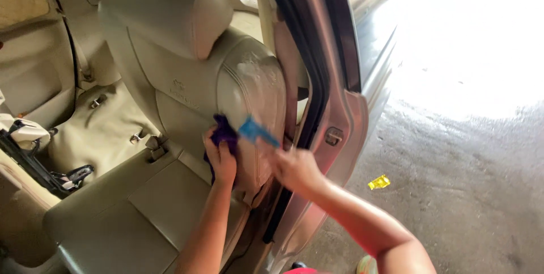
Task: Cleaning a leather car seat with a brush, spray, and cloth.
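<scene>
Left hand clutching purple cloth against seat, right hand gripping blue brush just beside.

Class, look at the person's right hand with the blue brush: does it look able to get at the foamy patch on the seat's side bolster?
Probably yes: the right hand holds the blue brush just below the foamy patch, with nothing between them.

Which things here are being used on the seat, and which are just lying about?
In use: purple cloth under the left hand; blue brush in the right hand; foamy beige seat back.
Lying about: yellow scrap on the concrete floor; seat-belt buckles.
</scene>
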